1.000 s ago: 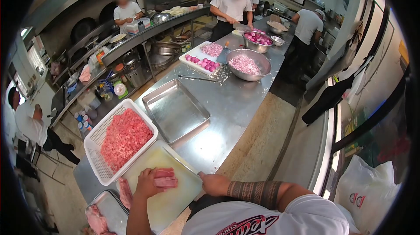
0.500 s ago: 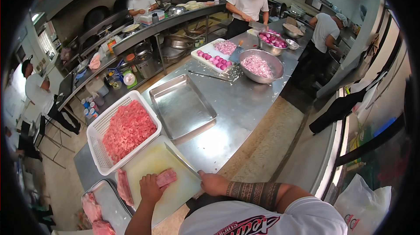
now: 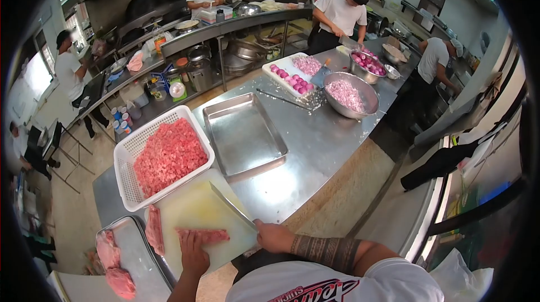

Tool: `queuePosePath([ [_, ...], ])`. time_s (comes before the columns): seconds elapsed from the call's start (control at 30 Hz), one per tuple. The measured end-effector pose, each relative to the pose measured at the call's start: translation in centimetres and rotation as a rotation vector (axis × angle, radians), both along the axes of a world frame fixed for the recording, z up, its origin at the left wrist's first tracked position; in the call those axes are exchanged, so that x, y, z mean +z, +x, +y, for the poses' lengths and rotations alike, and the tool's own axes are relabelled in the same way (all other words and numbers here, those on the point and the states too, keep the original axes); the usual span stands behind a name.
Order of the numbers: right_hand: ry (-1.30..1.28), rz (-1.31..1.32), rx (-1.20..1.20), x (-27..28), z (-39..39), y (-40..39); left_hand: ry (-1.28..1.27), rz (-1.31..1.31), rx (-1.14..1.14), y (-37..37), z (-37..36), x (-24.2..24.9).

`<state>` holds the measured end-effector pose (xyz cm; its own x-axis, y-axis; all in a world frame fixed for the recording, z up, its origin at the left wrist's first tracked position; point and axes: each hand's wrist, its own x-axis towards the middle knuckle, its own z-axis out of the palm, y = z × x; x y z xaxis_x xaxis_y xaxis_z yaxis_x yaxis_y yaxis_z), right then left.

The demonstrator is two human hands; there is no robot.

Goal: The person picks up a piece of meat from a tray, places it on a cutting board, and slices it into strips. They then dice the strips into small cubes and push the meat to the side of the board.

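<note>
My left hand (image 3: 194,254) rests on a long strip of raw meat (image 3: 215,235), its curled fingers holding the strip's left end against the pale cutting board (image 3: 208,209). A knife (image 3: 232,202) is gripped by its handle in my right hand (image 3: 274,237). Its blade slants up and left over the board, apart from the strip. Another piece of raw meat (image 3: 154,230) lies at the board's left edge. Just beyond the board, a white perforated basket (image 3: 125,174) holds a heap of diced meat (image 3: 169,156).
A metal tray (image 3: 130,248) with raw meat pieces is at lower left. Behind the board lies a rectangular steel pan (image 3: 244,133). Farther up the table are a bowl of chopped onion (image 3: 344,97) and a board with onions (image 3: 292,80). A co-worker (image 3: 343,15) cuts at the far end.
The meat strip under my left hand now lies flatter and longer across the board. My left hand has shifted slightly. The knife stays in my right hand, and the view has tilted somewhat.
</note>
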<state>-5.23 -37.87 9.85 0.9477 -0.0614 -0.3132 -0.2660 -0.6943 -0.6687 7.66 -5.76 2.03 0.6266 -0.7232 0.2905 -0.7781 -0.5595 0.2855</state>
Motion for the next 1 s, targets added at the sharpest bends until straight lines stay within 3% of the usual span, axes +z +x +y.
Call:
queuePosePath([
  [0.13,-0.073,0.002,0.087,1.2,-0.4,0.5,-0.301,0.063,0.275,-2.5,-1.9,1.8],
  [0.23,-0.115,0.028,0.188,1.2,-1.3,1.4,-1.002,0.714,0.860,-3.2,-3.9,0.5],
  [0.33,-0.144,0.017,0.274,1.7,-2.4,2.8,-1.341,1.303,1.047,-1.9,-3.2,1.4],
  [0.47,-0.127,-0.034,0.390,1.8,-2.4,3.5,-1.299,1.249,0.885,-0.1,-3.2,-2.6],
  [0.83,-0.079,0.112,0.535,2.1,-0.1,3.7,-0.774,1.121,0.787,3.4,-3.7,0.3],
  [1.0,-0.039,0.120,0.502,2.0,-0.7,3.3,-0.780,1.128,0.798,3.6,-3.3,0.4],
])
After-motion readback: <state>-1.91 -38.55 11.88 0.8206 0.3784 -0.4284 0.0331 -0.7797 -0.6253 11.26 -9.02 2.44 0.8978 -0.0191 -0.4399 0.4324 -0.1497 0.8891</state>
